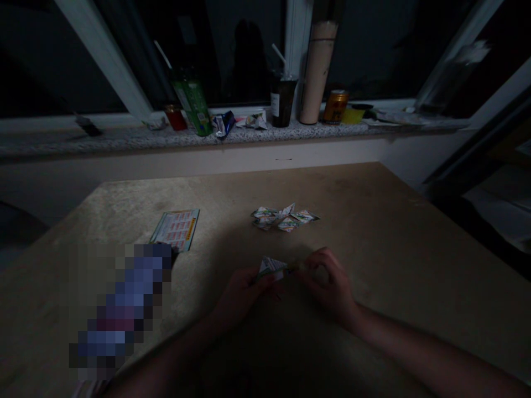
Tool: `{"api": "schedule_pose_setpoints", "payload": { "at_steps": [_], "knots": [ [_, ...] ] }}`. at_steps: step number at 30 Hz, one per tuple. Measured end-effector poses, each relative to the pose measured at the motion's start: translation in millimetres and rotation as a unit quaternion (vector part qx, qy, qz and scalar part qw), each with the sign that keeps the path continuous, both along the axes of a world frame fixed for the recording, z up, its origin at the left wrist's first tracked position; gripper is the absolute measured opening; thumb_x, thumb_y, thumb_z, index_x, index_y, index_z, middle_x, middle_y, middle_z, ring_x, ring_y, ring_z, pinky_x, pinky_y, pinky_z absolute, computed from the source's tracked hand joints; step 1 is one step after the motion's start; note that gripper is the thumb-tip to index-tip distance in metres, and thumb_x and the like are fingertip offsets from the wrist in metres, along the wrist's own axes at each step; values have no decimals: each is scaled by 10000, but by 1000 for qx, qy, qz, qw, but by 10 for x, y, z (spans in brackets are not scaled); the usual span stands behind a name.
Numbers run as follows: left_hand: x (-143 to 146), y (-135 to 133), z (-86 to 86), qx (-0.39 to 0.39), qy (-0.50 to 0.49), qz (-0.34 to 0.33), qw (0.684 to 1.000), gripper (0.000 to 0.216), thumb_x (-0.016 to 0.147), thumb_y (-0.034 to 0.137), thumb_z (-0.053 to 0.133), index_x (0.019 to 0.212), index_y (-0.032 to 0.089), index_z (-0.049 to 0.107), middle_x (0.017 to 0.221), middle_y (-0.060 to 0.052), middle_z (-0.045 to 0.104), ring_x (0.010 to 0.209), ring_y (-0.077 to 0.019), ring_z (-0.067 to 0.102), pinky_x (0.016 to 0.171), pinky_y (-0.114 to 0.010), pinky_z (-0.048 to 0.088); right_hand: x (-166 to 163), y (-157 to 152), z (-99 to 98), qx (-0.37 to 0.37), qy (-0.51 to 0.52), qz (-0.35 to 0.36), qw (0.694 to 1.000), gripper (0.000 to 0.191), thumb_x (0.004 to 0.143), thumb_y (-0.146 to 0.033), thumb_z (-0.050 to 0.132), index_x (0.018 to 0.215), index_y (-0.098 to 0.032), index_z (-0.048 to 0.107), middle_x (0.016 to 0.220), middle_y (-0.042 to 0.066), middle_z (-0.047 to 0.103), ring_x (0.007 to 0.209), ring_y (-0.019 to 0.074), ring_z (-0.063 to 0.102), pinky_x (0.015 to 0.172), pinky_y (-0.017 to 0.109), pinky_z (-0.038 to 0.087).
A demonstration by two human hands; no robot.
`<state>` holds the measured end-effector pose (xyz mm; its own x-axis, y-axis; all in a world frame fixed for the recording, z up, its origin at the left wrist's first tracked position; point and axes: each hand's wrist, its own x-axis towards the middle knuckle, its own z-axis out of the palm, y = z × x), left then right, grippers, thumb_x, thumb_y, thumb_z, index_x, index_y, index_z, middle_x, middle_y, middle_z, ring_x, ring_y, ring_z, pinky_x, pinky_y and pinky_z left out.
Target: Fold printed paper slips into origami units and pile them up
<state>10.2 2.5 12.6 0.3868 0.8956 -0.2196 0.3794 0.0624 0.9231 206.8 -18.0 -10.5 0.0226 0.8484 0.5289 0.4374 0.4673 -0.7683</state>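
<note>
Between my left hand (240, 296) and right hand (329, 284), low over the counter (394, 232), both pinch a printed paper (271, 267) mid-fold, folded pieces (284, 217) just beyond; next crease likely needs firm fingertip pressure.

A: Left hand (244, 296) and right hand (329, 284), both above the table (394, 232). Anything worn?
B: Both forearms bare, from the wrists back to the table's near edge. Deep shadow, so finer detail is unreadable.
</note>
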Motion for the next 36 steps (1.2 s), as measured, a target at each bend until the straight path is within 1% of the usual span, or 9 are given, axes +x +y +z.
{"api": "schedule_pose_setpoints", "payload": {
  "at_steps": [4,11,17,21,23,25,29,33,36],
  "knots": [
    [-1,1,9,-3,-17,-6,1000,312,833,365,496,675,182,694,654,27,694,654,-177,635,644,-242,460,17,-24,15,9,-21,49,999,163,805,-199,597,965,-214,624,820,44,567,761,166,551,635,276,462],
    [5,-7,6,-9,-11,-4,1000,295,829,360,513,714,167,705,653,28,700,651,-166,635,652,-222,448,-11,14,-28,-30,6,61,998,156,805,-229,600,947,-198,660,825,57,617,756,168,585,636,276,486],
    [1,-10,9,2,-4,-7,1000,290,831,344,516,708,166,709,683,27,705,690,-166,638,674,-212,441,-36,64,-19,-126,46,68,989,135,769,-301,631,794,-175,675,679,29,588,615,141,540,525,240,430],
    [-7,-8,-9,13,-4,-15,1000,281,843,336,510,724,175,708,703,28,703,693,-158,632,675,-207,435,-33,98,-31,-238,102,93,962,210,734,-359,645,682,-156,628,632,11,575,568,125,515,504,227,401],
    [-13,-9,-24,17,-2,-17,1000,286,849,326,499,723,174,706,716,22,703,697,-157,628,679,-209,432,-22,111,-36,-268,110,115,950,237,743,-378,625,674,-153,600,633,6,569,573,123,508,517,227,399],
    [-19,-12,-39,26,5,-19,999,292,851,323,492,716,174,704,733,15,701,711,-159,625,690,-211,428,-11,119,-34,-264,89,129,952,258,774,-387,588,665,-154,567,622,-4,534,568,115,477,512,222,379],
    [-26,-18,-60,42,18,-32,998,303,858,322,478,716,176,703,739,16,694,712,-154,617,691,-203,417,-1,108,-10,-195,-20,138,971,274,855,-352,485,652,-168,488,613,-19,448,572,109,422,513,218,337],
    [-28,-15,-56,58,17,-59,996,305,867,319,465,729,177,697,723,21,682,701,-151,610,675,-197,409,2,70,22,-139,-141,180,964,280,918,-296,371,704,-169,501,671,11,503,619,123,454,574,231,351],
    [-31,-11,-44,64,15,-69,995,299,866,316,468,728,173,691,717,23,674,697,-151,608,671,-198,408,17,56,42,-126,-173,197,957,315,925,-306,366,680,-168,509,638,8,507,586,121,448,571,236,339]
  ]
}}
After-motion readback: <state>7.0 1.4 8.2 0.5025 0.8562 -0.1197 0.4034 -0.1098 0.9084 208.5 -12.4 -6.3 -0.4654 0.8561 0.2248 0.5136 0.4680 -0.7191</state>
